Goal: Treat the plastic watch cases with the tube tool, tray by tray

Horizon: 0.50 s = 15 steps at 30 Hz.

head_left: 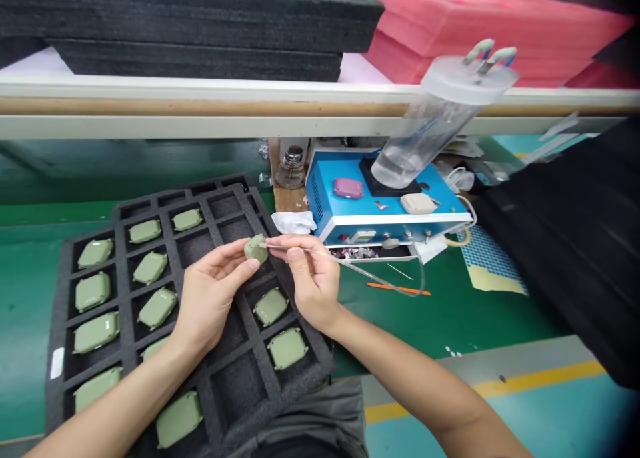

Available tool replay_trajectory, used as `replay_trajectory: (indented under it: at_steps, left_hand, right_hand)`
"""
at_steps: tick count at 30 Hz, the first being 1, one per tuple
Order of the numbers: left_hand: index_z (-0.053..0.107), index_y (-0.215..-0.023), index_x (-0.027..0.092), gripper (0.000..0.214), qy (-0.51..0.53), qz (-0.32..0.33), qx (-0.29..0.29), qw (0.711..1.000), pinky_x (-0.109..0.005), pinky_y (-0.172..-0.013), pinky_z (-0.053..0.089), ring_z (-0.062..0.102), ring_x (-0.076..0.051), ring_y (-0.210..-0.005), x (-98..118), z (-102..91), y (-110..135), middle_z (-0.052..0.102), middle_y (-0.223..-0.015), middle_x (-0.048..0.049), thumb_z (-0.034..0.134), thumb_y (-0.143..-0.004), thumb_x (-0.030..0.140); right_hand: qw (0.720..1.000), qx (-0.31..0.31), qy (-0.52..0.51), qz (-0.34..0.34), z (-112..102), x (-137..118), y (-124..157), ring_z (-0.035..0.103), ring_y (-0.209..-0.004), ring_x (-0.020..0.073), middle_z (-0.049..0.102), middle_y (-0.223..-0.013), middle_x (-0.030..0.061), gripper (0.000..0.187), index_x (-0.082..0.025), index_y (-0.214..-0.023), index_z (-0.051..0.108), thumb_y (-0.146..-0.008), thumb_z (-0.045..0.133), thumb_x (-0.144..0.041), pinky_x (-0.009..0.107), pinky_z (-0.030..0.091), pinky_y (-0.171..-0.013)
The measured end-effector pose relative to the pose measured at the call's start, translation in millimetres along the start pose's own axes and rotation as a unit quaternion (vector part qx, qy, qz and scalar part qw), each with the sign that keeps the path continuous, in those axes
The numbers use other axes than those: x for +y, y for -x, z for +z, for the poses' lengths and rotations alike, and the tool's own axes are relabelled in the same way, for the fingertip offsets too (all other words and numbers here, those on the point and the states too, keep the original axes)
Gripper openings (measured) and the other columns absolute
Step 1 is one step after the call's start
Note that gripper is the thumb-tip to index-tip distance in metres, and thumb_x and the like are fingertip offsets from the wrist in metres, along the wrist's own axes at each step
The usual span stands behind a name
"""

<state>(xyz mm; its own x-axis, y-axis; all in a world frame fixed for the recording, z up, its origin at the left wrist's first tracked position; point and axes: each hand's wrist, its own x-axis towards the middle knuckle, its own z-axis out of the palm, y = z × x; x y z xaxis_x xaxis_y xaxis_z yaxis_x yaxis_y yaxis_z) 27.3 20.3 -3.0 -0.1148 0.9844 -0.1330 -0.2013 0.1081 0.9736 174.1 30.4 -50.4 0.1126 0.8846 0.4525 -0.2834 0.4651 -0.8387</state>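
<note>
My left hand [210, 291] pinches a small pale green plastic case [255, 248] between thumb and fingers, above a black foam tray [165, 245]. My right hand [310, 275] is closed on a thin needle-tipped applicator [280, 246], whose tip touches the green case. A clear tube [380, 281] runs from the applicator to the right. Several more green cases [95, 291] lie in the tray's compartments, and some compartments hold nothing.
A blue dispenser box [385, 208] stands behind my hands, with a pink part [349, 188] and a beige part [419, 204] on top. A clear cylinder [430, 121] leans over it. Black foam trays [190, 18] and pink foam [480, 25] fill the shelf above. A dark stack [580, 245] lies right.
</note>
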Motion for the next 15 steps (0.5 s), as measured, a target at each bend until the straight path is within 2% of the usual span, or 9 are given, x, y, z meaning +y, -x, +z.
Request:
replay_trajectory:
  at_steps: [15]
  left_hand:
    - [0.082, -0.102, 0.02, 0.039, 0.005, 0.0, -0.002, 1.0, -0.033, -0.102, 0.057, 0.076, -0.021, -0.103, -0.2, -0.2, -0.9, 0.082, -0.107, -0.0073, 0.097, -0.067, 0.029]
  right_hand:
    - [1.0, -0.005, -0.001, -0.007, -0.5, 3.0, -0.3, 0.074, -0.109, 0.0176, 0.075, -0.113, 0.0042, 0.016, -0.025, -0.112, 0.07, -0.106, 0.056, -0.03, 0.035, 0.063, -0.097]
